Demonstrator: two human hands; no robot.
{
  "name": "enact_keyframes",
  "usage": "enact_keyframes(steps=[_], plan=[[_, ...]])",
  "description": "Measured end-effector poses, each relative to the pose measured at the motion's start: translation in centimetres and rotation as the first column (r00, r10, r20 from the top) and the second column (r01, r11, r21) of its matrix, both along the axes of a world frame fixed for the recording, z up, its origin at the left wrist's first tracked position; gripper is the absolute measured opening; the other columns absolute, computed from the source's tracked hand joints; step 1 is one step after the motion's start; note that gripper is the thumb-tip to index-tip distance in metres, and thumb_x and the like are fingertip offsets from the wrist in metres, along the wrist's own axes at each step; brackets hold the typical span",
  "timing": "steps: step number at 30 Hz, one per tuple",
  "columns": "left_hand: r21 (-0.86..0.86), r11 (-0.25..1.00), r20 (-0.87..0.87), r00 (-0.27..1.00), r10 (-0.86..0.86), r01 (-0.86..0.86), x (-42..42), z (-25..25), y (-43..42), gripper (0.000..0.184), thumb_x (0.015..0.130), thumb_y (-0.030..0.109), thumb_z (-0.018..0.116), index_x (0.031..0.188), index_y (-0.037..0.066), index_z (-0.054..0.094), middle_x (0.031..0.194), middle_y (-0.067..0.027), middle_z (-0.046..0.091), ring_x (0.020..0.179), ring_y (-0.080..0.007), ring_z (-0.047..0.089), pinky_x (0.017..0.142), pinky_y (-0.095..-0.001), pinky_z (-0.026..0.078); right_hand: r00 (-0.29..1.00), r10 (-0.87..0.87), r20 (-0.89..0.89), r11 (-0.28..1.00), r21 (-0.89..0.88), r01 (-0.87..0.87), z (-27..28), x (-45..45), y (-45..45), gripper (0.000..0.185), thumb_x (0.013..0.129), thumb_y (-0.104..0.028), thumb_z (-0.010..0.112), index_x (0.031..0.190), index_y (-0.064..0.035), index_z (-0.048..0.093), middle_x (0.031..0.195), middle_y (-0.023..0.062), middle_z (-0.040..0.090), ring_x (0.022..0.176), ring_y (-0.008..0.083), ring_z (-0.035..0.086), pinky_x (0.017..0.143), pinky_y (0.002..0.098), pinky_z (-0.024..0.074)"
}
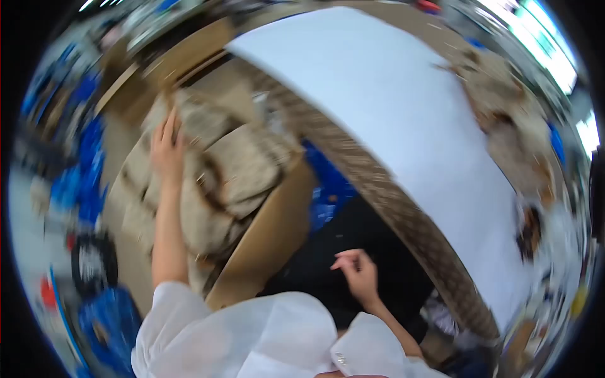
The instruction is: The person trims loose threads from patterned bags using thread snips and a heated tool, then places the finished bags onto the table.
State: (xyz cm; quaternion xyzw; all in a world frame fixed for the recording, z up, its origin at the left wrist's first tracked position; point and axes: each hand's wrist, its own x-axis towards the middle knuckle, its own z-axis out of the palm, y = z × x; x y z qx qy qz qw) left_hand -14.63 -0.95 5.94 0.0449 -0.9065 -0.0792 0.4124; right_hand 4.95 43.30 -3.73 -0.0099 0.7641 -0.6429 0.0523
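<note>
Through the head camera I had an open cardboard box [268, 233] on the left, its flaps folded out at the far end and its near right wall slanting away from the white-clothed torso. Beige bags [246, 167] with tan trim and small metal-coloured fittings filled it in an overlapping heap. My left hand [169, 148] was over the far left part of that heap, fingers extended and pointing away from me, by a tan strip; blur kept me from telling whether they gripped it or only touched the bags.

The heap ran lengthwise from near the left sleeve toward the far flaps. One bag to its right lay tilted, but I could not make out its long axis or which way it faced. My right hand [359, 271] was well apart from the box, above a black surface [353, 236], fingers loosely curled, with nothing visible in them.

Blue plastic [324, 189] showed between the box and a white tabletop [378, 94] with a brown patterned edge. More beige items [507, 126] lay beyond the tabletop, too smeared to identify. The bags underneath were hidden, and the left forearm covered part of the heap.
</note>
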Motion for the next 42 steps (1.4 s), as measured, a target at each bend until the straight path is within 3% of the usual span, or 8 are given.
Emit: enact_keyframes(steps=[3, 6, 13, 15, 20, 30, 33, 42], plan=[[0.117, 0.992, 0.474, 0.880, -0.015, -0.046, -9.5, -9.3, -3.2, 0.053, 0.092, 0.011, 0.062, 0.143, 0.014, 0.049, 0.148, -0.0128, 0.046, 0.127, -0.0323, 0.053, 0.098, -0.0427, 0.049, 0.996, 0.076, 0.046, 0.995, -0.074, -0.073, -0.3, 0.6, -0.2, 0.015, 0.098, -0.012, 0.058, 0.106, -0.0005, 0.064, 0.082, 0.0062, 0.069, 0.079, 0.0112, 0.065, 0.073, 0.0252, 0.0497], [0.155, 0.871, 0.086, 0.872, -0.482, 0.466, -12.1, -0.6, 11.7, 0.032, 0.093, 0.004, 0.061, 0.124, 0.009, 0.064, 0.124, -0.0092, 0.063, 0.096, -0.0225, 0.066, 0.083, -0.0317, 0.052, 0.983, 0.042, 0.179, 0.991, -0.132, -0.019, -0.5, 0.3, 1.3, 0.018, 0.099, -0.017, 0.057, 0.107, -0.0011, 0.063, 0.086, 0.0073, 0.069, 0.079, 0.0115, 0.064, 0.073, 0.0260, 0.0491], [-0.008, 0.083, -0.101, 0.082, -0.991, 0.996, -15.9, 9.7, 46.7, 0.032, 0.086, 0.009, 0.071, 0.118, 0.009, 0.066, 0.117, -0.0128, 0.064, 0.107, -0.0328, 0.062, 0.089, -0.0362, 0.050, 0.924, 0.178, 0.340, 0.953, -0.294, -0.076, -2.7, -1.0, 2.8, 0.024, 0.100, -0.022, 0.056, 0.111, -0.0015, 0.061, 0.092, 0.0075, 0.069, 0.085, 0.0123, 0.063, 0.079, 0.0286, 0.0493], [-0.071, 0.041, -0.229, 0.024, -0.973, 0.997, -14.5, 11.8, 54.7, 0.042, 0.086, 0.023, 0.075, 0.120, 0.003, 0.063, 0.122, -0.0159, 0.061, 0.108, -0.0335, 0.061, 0.090, -0.0381, 0.050, 0.911, 0.221, 0.348, 0.942, -0.318, -0.107, -2.2, -1.4, 3.6, 0.024, 0.100, -0.022, 0.056, 0.111, -0.0016, 0.061, 0.092, 0.0078, 0.069, 0.087, 0.0127, 0.063, 0.080, 0.0291, 0.0496], [0.865, -0.121, -0.126, -0.022, -0.992, 0.488, -17.2, 10.6, 64.7, 0.049, 0.086, 0.038, 0.075, 0.108, -0.005, 0.067, 0.102, -0.0092, 0.068, 0.095, -0.0161, 0.060, 0.086, -0.0336, 0.046, 0.951, 0.217, 0.218, 0.935, -0.326, -0.139, -2.1, -0.6, 3.8, 0.024, 0.101, -0.022, 0.056, 0.111, -0.0016, 0.061, 0.096, 0.0101, 0.070, 0.092, 0.0152, 0.065, 0.086, 0.0316, 0.0511], [0.804, -0.561, -0.583, 0.076, -0.809, 0.198, -5.4, 17.5, 38.7, 0.040, 0.099, 0.029, 0.058, 0.119, -0.005, 0.062, 0.113, -0.0065, 0.068, 0.108, -0.0174, 0.061, 0.098, -0.0307, 0.043, 0.961, -0.123, -0.247, 0.934, -0.356, 0.028, 3.2, 4.9, 8.0, 0.012, 0.095, -0.006, 0.060, 0.104, 0.0012, 0.064, 0.092, 0.0126, 0.068, 0.072, 0.0156, 0.066, 0.065, 0.0259, 0.0511], [0.863, -0.505, -0.500, 0.115, -0.858, -0.022, 2.2, 18.8, 32.2, 0.045, 0.098, 0.025, 0.060, 0.130, -0.007, 0.054, 0.121, -0.0090, 0.065, 0.117, -0.0188, 0.059, 0.103, -0.0320, 0.042, 0.699, -0.527, -0.483, 0.827, -0.480, 0.292, 6.0, 6.0, 8.2, 0.008, 0.092, 0.002, 0.057, 0.087, 0.0037, 0.063, 0.082, 0.0132, 0.065, 0.062, 0.0137, 0.058, 0.055, 0.0232, 0.0443], [0.979, 0.152, 0.166, -0.098, -0.981, 0.137, 12.7, 9.8, 26.3, 0.049, 0.091, 0.010, 0.068, 0.135, -0.002, 0.050, 0.114, -0.0046, 0.063, 0.104, -0.0116, 0.056, 0.092, -0.0278, 0.045, 0.809, -0.065, -0.584, 0.979, 0.122, 0.166, 16.2, 2.4, 4.8, 0.031, 0.077, 0.008, 0.072, 0.106, 0.0003, 0.064, 0.081, 0.0075, 0.058, 0.067, 0.0159, 0.053, 0.060, 0.0268, 0.0428]])
